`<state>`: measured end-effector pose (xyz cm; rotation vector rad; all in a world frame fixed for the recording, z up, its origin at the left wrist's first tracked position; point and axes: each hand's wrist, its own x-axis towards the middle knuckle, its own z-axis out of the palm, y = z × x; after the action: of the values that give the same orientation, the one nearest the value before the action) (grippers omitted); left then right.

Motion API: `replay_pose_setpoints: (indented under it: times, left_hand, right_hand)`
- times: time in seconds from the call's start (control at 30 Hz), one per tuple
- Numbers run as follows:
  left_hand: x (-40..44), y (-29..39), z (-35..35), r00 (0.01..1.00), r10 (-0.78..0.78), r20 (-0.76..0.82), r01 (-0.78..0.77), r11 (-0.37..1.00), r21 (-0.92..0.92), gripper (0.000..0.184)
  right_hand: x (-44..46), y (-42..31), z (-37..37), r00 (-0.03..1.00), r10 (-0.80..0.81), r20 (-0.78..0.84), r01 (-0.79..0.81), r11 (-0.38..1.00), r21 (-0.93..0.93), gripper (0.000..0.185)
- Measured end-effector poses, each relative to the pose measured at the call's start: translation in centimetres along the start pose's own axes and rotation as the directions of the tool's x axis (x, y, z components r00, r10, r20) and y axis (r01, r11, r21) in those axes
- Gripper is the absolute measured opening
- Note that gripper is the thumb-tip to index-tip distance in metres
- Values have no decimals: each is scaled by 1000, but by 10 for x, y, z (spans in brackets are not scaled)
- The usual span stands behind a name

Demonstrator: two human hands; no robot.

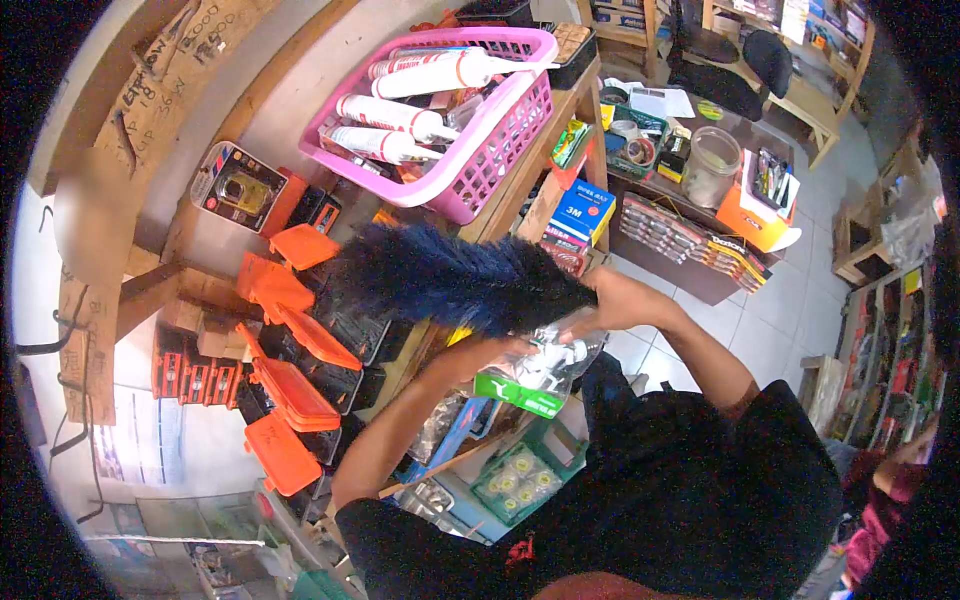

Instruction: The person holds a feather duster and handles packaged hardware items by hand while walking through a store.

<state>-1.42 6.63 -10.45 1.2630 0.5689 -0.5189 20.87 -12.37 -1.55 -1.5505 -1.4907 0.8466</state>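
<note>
A fluffy black and dark blue duster (450, 278) stretches leftward from my hands, over the shelf. My right hand (617, 300) is closed round its right end. Just below the duster, my left hand (500, 350) is at a clear plastic package (545, 372) with white items inside and a green label; its fingers are partly hidden. To the left of the duster are several orange-lidded boxes (290, 385), some with raised lids. Above it stands a pink basket (465, 190) filled with white tubes (430, 75).
A wooden shelf edge (500, 205) runs under the basket. Beyond it, a counter (700, 205) bears a clear jar (712, 158) and an orange box (757, 210). A green basket (530, 470) sits below the package. Another person's maroon sleeve (880, 515) shows at lower right.
</note>
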Motion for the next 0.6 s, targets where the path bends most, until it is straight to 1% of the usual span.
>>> replay_pose_setpoints:
  times: [0.03, 0.1, 0.17, 0.2, 0.3, 0.37, 0.47, 0.53, 0.6]
  left_hand:
    - [-9, 17, 13, 999, -36, -30, 37, 999, 36, 44]
    - [-29, 54, 40, 990, -105, -94, 115, 987, 109, 45]
    - [-36, 68, 46, 994, -70, -79, 80, 988, 132, 47]
    - [-39, 72, 48, 996, -54, -72, 64, 988, 143, 48]
    - [-45, 75, 52, 1000, 0, -26, 3, 996, 91, 51]
    - [-34, 59, 38, 998, -54, -21, 55, 995, 88, 51]
    - [-31, 55, 35, 994, -105, -39, 108, 990, 88, 53]
    - [-29, 51, 32, 992, -120, -38, 123, 989, 86, 55]
    - [-21, 39, 24, 992, -124, -16, 125, 989, 81, 57]
  right_hand:
    - [1, -4, 1, 1000, 21, -11, -21, 999, 28, 55]
    - [2, 4, 7, 997, -31, -75, 36, 997, 66, 57]
    - [12, 39, 28, 967, -179, -181, 195, 978, 75, 60]
    - [14, 42, 31, 976, -151, -159, 170, 979, 110, 58]
    - [16, 55, 40, 994, -76, -76, 89, 979, 182, 56]
    - [18, 69, 45, 999, -33, -8, 34, 982, 183, 55]
    - [18, 64, 38, 996, 40, 78, -51, 989, 141, 55]
    - [8, 33, 24, 1000, 6, 26, -9, 993, 115, 55]
    - [5, 23, 19, 999, -45, -18, 47, 994, 94, 56]
